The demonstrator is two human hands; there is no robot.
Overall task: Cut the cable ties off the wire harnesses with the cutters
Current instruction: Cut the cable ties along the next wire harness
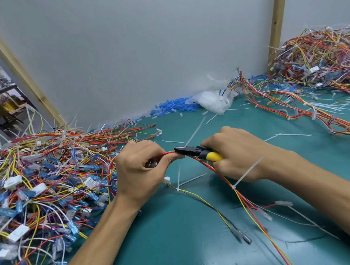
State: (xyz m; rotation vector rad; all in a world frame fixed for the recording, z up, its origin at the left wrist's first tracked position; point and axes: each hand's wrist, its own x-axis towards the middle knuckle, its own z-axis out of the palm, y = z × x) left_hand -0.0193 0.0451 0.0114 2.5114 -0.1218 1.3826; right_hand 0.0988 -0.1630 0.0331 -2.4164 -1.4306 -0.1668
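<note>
Mid-worktop (196, 242), the left hand (140, 170) pinches a red-wired harness (216, 171) while the right hand (240, 153) grips yellow-handled cutters (199, 151), jaws at a white cable tie (194, 131).

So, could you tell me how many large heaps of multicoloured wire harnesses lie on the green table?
2. One multicoloured wire heap lies at the left, beside the left hand; the other heap fills the far right corner. More may lie out of view.

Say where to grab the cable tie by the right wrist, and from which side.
Pinch the cable tie by its long free tail, likely from above: the tail slants up clear of the harness, while its head sits tight around the wires.
</note>
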